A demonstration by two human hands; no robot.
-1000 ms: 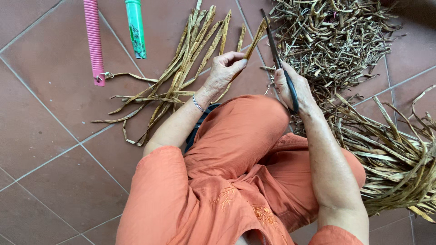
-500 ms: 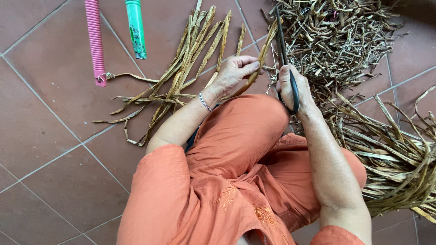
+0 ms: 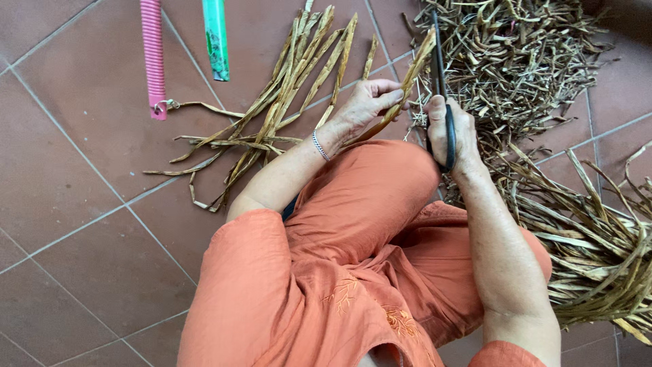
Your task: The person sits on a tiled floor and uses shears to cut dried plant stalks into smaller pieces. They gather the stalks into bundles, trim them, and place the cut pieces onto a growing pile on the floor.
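Fingers (image 3: pixel 387 95) of the left hand (image 3: pixel 363 109) pinch a dry leaf strip (image 3: pixel 407 81), now lifted closer to the scissors (image 3: pixel 445 102) clenched in the right hand (image 3: pixel 455 136), beside the scrap pile (image 3: pixel 516 61).

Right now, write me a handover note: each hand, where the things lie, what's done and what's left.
Left hand: pinching one dried leaf strip near its middle.
Right hand: gripping dark scissors, blades pointing up beside the strip.
Left of the knee: trimmed strips fanned on the tile floor.
Top right: heap of small cuttings.
Right side: pile of long strips, apparently not yet handled.
Done: one fan of strips laid out. Left: the strip in hand, seemingly the right pile.
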